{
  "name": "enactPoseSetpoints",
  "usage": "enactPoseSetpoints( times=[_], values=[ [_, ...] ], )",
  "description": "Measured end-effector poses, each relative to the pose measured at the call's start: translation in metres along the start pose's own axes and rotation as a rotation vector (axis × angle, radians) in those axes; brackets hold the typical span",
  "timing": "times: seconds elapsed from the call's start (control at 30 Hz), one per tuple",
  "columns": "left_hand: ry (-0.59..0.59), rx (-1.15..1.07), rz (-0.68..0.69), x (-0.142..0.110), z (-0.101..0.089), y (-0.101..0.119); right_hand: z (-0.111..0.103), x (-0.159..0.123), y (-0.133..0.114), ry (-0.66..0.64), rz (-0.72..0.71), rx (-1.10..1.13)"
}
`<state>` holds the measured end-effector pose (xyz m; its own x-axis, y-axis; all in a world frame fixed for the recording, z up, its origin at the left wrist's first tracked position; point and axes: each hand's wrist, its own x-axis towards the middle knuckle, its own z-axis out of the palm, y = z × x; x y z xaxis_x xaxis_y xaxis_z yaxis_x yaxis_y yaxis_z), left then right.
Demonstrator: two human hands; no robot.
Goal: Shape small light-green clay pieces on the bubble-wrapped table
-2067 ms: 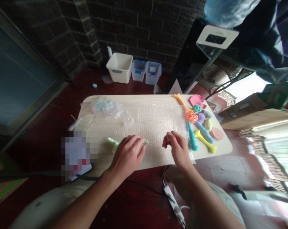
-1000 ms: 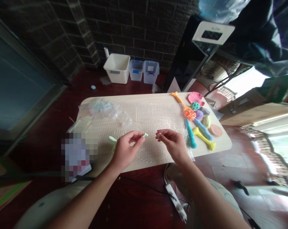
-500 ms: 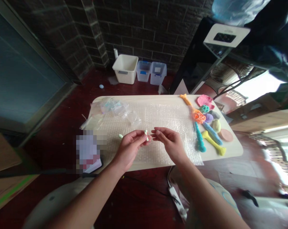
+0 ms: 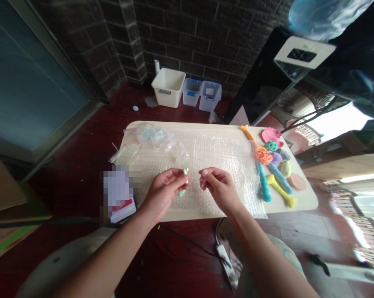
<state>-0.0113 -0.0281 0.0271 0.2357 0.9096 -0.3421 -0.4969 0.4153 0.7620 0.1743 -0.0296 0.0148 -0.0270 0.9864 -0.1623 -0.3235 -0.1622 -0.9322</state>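
Observation:
My left hand [image 4: 167, 187] pinches a small knobbly pale green piece of modelling clay [image 4: 186, 170] between thumb and fingers, and its top sticks up past the fingertips. Another bit of pale green [image 4: 181, 193] shows just below those fingers; whether it joins the held piece I cannot tell. A short gap to the right, my right hand [image 4: 217, 184] has its thumb pressed to its curled fingers. Anything inside that pinch is too small to make out. Both hands are above a sheet of bubble wrap [image 4: 205, 149] on the pale table [image 4: 308, 198].
Coloured clay shapes lie at the table's right end, among them a yellow bone-like piece [image 4: 281, 191], a teal stick [image 4: 263, 182] and a pink dish shape [image 4: 271, 135]. Clear plastic bags [image 4: 162, 138] lie at the back left. Beyond the table, a white bin [image 4: 169, 93] stands on the floor.
My hands have drawn slightly apart, and the right fingers have closed from a looser spread. The green piece stays in my left hand. The whole view has shifted a little.

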Motion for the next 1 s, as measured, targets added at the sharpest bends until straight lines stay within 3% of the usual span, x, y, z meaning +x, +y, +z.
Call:
enactPoseSetpoints(
  times=[0.3,0.7,1.0],
  values=[
    [-0.024,0.003,0.005,0.0,-0.001,-0.005,0.002,-0.005,-0.008,-0.075,0.12,0.206],
    [-0.123,0.091,0.062,-0.002,0.003,-0.009,0.002,-0.008,-0.007,-0.089,0.072,0.126],
    [-0.126,0.155,0.073,-0.004,0.005,-0.008,0.007,-0.011,-0.003,-0.1,0.019,0.034]
  ],
)
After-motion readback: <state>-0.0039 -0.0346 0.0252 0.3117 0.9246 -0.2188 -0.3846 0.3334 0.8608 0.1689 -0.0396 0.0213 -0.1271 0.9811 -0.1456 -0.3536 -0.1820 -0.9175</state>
